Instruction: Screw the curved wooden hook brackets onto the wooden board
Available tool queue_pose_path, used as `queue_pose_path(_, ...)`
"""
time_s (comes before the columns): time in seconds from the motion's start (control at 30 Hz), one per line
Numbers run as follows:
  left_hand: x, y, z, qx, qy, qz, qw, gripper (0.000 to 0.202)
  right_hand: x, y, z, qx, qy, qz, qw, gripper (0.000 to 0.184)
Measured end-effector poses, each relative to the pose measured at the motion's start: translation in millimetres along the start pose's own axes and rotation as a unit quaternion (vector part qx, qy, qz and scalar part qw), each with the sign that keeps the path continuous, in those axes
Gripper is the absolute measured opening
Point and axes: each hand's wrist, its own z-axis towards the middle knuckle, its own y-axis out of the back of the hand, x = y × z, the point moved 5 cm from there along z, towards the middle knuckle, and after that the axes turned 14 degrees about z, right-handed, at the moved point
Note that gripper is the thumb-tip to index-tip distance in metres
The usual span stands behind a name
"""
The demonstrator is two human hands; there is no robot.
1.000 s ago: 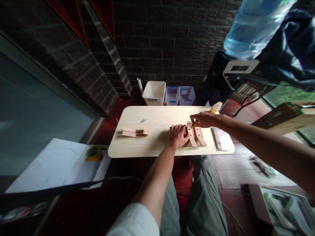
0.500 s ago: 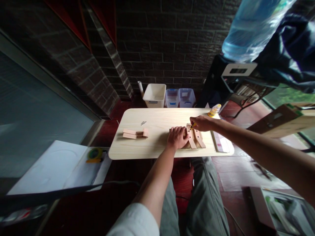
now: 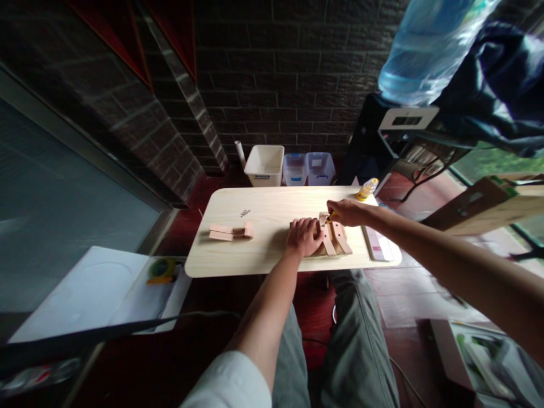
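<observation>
On the pale wooden table (image 3: 263, 255) lies a group of light wooden slats (image 3: 334, 241) with holes in them. My left hand (image 3: 302, 237) presses down on the left part of this group, fingers curled over it. My right hand (image 3: 349, 212) is closed in a pinch on a small yellow-handled tool (image 3: 331, 216), its tip at the far end of the slats. A second small set of wooden pieces (image 3: 230, 231) lies on the table's left half, apart from both hands.
A yellow-capped bottle (image 3: 367, 188) stands at the table's far right corner, a flat paper sheet (image 3: 376, 243) along its right edge, small screws (image 3: 245, 213) near the middle back. Bins (image 3: 266, 164) stand behind the table. A white tray with a tape roll (image 3: 159, 268) sits at left.
Both hands stay on the slats with almost no movement. The view has shifted slightly, so everything sits a little further left in the picture.
</observation>
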Motion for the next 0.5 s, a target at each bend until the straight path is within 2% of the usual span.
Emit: queue_pose_path(0.5, 0.5, 0.4, -0.9, 0.000, 0.005, -0.016, 1.000, 0.038, -6.3, 3.7, 5.7, 0.014, 0.024, -0.019, 0.999, 0.036)
